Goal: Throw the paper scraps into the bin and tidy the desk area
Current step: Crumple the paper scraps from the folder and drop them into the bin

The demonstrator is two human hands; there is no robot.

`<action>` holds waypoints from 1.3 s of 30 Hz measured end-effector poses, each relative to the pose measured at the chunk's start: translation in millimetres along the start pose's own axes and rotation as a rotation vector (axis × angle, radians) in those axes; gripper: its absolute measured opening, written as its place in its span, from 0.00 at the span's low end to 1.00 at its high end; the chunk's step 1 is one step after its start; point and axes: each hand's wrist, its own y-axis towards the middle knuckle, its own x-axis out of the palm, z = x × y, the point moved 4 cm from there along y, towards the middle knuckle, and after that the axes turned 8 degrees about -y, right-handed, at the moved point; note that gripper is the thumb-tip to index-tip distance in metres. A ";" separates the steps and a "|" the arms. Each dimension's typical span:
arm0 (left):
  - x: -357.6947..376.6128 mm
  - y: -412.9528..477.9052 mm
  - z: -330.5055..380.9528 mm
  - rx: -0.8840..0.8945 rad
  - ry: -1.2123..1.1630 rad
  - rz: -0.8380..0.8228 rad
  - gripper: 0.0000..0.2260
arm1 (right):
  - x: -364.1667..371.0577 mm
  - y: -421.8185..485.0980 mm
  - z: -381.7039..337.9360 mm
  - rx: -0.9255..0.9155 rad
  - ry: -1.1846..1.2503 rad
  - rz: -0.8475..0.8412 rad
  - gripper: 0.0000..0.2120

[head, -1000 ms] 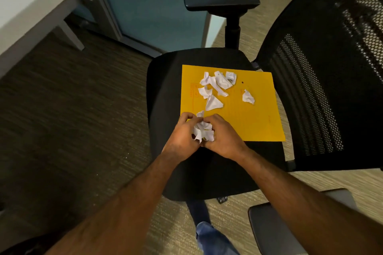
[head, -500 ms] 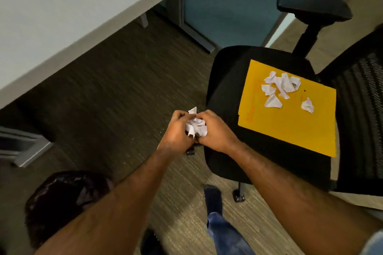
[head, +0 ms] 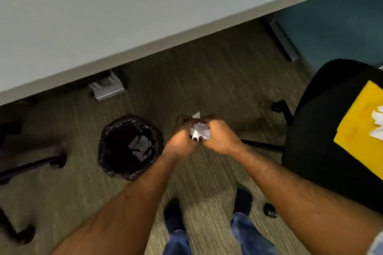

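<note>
A bunch of white paper scraps is cupped between my left hand and my right hand, both closed around it above the carpet. The bin, round with a black liner and a few scraps inside, stands on the floor just left of my hands. More white scraps lie on a yellow folder on the black chair seat at the right edge.
The pale desk top runs across the upper half, with a grey desk foot under it. Chair base legs and casters stick out near the seat. Another chair's base is at the left. My feet stand on the carpet.
My view and both hands have swung left, away from the chair seat, carrying the bunched scraps. The bin has come fully into view, close to my left hand.
</note>
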 end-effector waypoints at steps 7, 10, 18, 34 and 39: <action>-81.9 -42.8 -81.2 -0.157 -0.036 0.198 0.22 | 66.9 27.0 -117.0 -0.253 -0.045 -0.143 0.17; -112.8 -58.6 -109.3 -0.204 -0.012 0.217 0.21 | 92.4 33.7 -146.0 -0.265 -0.003 -0.148 0.25; -164.1 -85.5 -153.9 -0.338 0.058 0.290 0.32 | 141.7 57.5 -187.8 -0.245 -0.026 -0.233 0.37; -133.0 -108.3 -177.3 -0.539 0.134 0.127 0.31 | 123.9 34.9 -100.5 -0.073 -0.149 -0.313 0.34; -102.4 -84.6 -148.6 -0.467 0.236 0.004 0.31 | 103.3 16.7 -52.3 0.014 -0.102 -0.287 0.35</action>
